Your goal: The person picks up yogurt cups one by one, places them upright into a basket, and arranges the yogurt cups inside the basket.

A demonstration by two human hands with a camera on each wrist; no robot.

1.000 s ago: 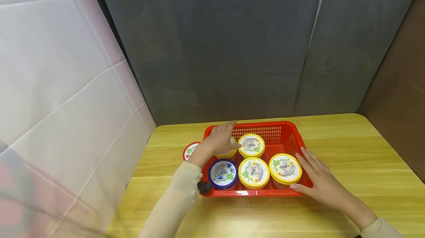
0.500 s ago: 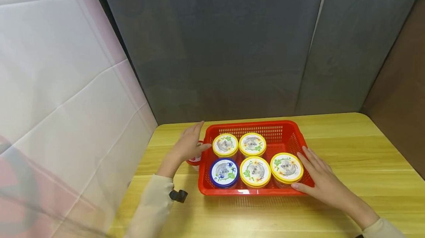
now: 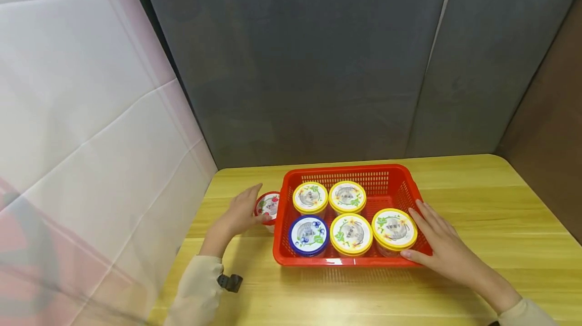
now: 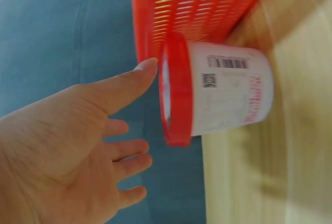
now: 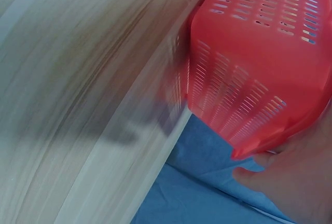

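Note:
In the head view my left hand (image 3: 233, 219) is just left of a red-lidded tub (image 3: 267, 207), thumb over the lid's near edge. The left wrist view shows the tub (image 4: 223, 86) upright against the basket's side, with a barcode on its white wall; the fingers are spread, the thumb at the lid's rim. My right hand (image 3: 447, 252) rests on the right front corner of the red plastic basket (image 3: 318, 261), fingers straight along the side and thumb on the front rim. Inside stand a blue-lidded tub (image 3: 309, 235) and several yellow-lidded tubs (image 3: 394, 230).
The basket sits on a wood-grain table (image 3: 345, 300). A dark grey panel (image 3: 291, 73) rises behind the table, a white sheet (image 3: 104, 113) on the left and a brown panel (image 3: 550, 129) on the right.
My left hand has moved left out of the basket, past its left rim, to beside the red-lidded tub, uncovering the back left yellow-lidded tub. The right hand stays at the basket's corner.

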